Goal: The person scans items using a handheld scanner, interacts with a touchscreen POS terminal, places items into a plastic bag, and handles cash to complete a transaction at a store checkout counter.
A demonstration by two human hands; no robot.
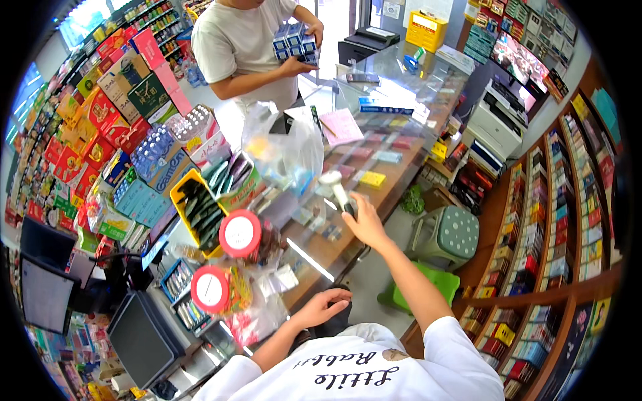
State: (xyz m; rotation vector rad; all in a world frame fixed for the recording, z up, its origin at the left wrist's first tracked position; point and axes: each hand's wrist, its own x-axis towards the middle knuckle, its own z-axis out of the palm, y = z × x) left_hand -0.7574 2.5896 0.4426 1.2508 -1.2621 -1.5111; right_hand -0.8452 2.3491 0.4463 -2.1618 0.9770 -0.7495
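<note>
My right hand (368, 224) reaches over the glass-topped counter (316, 253), its thumb and fingers at the handle of a white handheld barcode scanner (337, 186). The scanner's head points away from me, toward a thin, filled plastic bag (288, 145) on the counter. My left hand (321, 307) hangs loosely bent beside the counter's near edge, with nothing visible in it. Close to it lie a clear bag with pink and white contents (256, 321) and two red-lidded jars, one lower (209, 289), one higher (239, 233). A yellow box (372, 179) shows right of the scanner.
Across the counter a person (246, 45) holds a stack of blue packs (295, 41). A pink notepad (342, 126) with a pen lies on the counter. Behind it are a stool (457, 231), a green stool (434, 283) and cigarette shelves (544, 220). Monitors (47, 293) stand left.
</note>
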